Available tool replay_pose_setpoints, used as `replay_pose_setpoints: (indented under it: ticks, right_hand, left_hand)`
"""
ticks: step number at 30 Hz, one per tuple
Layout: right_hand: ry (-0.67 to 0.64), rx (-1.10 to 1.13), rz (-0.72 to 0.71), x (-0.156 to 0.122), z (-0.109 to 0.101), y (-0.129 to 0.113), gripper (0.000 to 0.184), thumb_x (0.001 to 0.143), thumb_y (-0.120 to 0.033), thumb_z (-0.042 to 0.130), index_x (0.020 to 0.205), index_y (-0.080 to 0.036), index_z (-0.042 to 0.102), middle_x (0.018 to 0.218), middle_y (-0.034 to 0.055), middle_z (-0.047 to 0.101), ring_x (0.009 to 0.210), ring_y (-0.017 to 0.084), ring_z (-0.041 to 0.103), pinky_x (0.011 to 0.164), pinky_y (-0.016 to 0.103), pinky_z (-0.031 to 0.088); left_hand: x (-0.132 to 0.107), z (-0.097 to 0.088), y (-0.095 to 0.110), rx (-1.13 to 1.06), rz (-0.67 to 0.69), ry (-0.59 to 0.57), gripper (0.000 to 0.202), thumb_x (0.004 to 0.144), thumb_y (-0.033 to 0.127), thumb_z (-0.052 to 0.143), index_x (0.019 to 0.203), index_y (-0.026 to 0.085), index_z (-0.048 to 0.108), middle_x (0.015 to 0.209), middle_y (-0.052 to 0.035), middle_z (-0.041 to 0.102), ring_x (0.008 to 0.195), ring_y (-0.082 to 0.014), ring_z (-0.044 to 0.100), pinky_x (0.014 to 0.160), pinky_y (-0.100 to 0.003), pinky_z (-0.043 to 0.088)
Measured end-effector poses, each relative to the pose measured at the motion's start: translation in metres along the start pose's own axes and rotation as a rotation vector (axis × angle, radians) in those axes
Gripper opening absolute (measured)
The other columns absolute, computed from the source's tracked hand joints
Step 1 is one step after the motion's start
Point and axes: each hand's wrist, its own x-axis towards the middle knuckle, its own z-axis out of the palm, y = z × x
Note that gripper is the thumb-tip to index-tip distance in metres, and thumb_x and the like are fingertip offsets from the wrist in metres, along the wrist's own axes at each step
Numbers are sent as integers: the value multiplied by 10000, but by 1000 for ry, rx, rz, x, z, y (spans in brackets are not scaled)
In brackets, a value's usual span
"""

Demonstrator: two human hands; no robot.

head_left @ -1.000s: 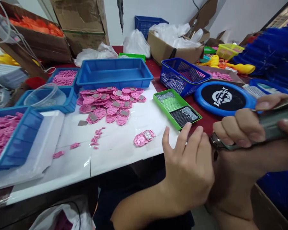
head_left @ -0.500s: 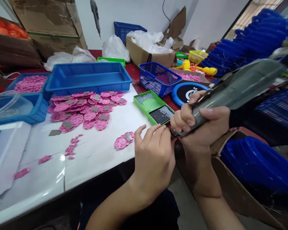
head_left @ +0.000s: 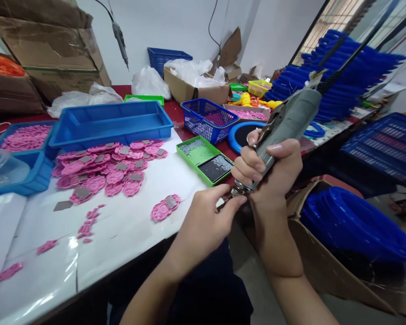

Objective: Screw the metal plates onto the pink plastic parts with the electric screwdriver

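My right hand (head_left: 269, 168) grips a grey electric screwdriver (head_left: 286, 123), tilted with its tip down by the table's near edge. My left hand (head_left: 205, 223) pinches at the screwdriver's tip with fingers closed; what they hold there is too small to tell. A single pink plastic part with a metal plate (head_left: 165, 207) lies on the white sheet just left of my left hand. A pile of the same pink parts (head_left: 108, 164) lies further left. A green tray of small screws (head_left: 205, 159) sits behind my hands.
Blue bins (head_left: 111, 122) stand at the back, some with pink parts (head_left: 25, 136). A blue basket (head_left: 208, 118) and a blue disc (head_left: 243, 134) sit on the red table (head_left: 179, 110). Cardboard boxes (head_left: 54, 54) line the wall. Stacked blue parts in a carton (head_left: 355, 225) are at my right.
The view has swung right and up. My right hand tilted the screwdriver more upright and my left hand's fingers closed in on its tip.
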Motion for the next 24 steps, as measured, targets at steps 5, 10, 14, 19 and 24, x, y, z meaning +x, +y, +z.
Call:
replay_pose_setpoints:
  ticks: [5, 10, 14, 19, 24]
  right_hand:
    - [165, -44, -89, -5, 12, -6, 193, 665, -338, 627, 795, -254, 511, 458, -96, 328, 372, 77, 246, 381, 229, 224]
    - [95, -70, 29, -8, 6, -13, 180, 651, -337, 599, 800, -249, 550, 428, -106, 366, 347, 70, 222, 349, 218, 205]
    - [8, -15, 111, -7, -1, -6, 185, 653, -338, 594, 809, -247, 556, 429, -103, 403, 334, 74, 239, 343, 224, 264]
    - [83, 17, 3, -8, 1, 10, 186, 656, -316, 589, 815, -233, 540, 439, -92, 395, 340, 81, 277, 368, 224, 309]
    - [224, 57, -140, -12, 7, 14, 170, 679, -298, 585, 833, -236, 548, 457, -84, 381, 357, 85, 287, 389, 215, 301]
  left_hand:
    - [-11, 33, 8, 525, 288, 578, 193, 985, 152, 597, 1156, 146, 688, 1169, -121, 768, 1137, -301, 692, 1162, -594, 327]
    - [-4, 12, 5, -55, 37, 99, 255, 985, 300, 645, 1215, 198, 687, 1186, -79, 753, 1100, -246, 691, 981, -410, 536]
    - [6, -10, -7, -451, -128, -357, 284, 1040, 359, 526, 1121, 163, 715, 1066, -65, 761, 994, -208, 706, 908, -334, 555]
    - [-2, 10, -10, 79, -2, 50, 201, 1013, 272, 566, 901, 160, 691, 876, -55, 744, 880, -228, 699, 957, -426, 506]
    - [-12, 41, -7, 565, 290, 614, 124, 978, 119, 589, 1063, 157, 671, 979, -57, 780, 928, -228, 732, 1131, -516, 320]
